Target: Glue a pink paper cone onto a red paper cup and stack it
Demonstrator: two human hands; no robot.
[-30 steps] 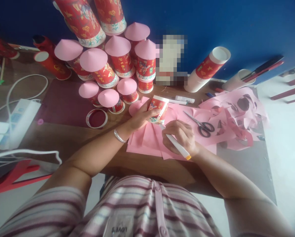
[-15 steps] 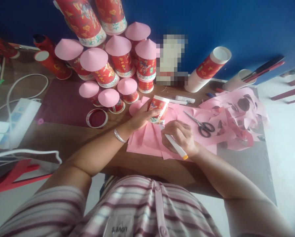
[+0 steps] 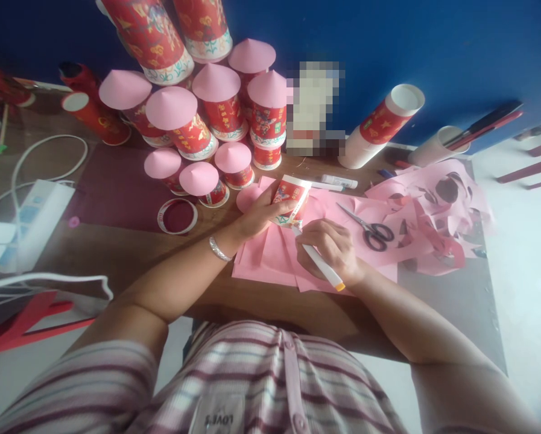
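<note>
A red printed paper cup (image 3: 292, 194) with a white rim is gripped in my left hand (image 3: 259, 216), tilted above the pink sheets. My right hand (image 3: 328, 248) pinches a white marker (image 3: 323, 269) with a yellow end; its tip meets or nearly meets the cup's lower white band, partly hidden by my fingers. Below both hands lie overlapping sheets of pink paper (image 3: 270, 259). Black-handled scissors (image 3: 372, 232) rest on the paper to the right of my right hand.
Several red cups with pink cone tops (image 3: 173, 108) stand at the back left. A white-and-red ring (image 3: 178, 201) lies before them. Cut pink scraps (image 3: 433, 211) heap up at right. A glue stick (image 3: 339, 182), a tall tube (image 3: 381, 126) and a power strip (image 3: 41, 226) are also there.
Almost nothing differs. The cup has turned very slightly in my left hand, and the marker stays at its lower band.
</note>
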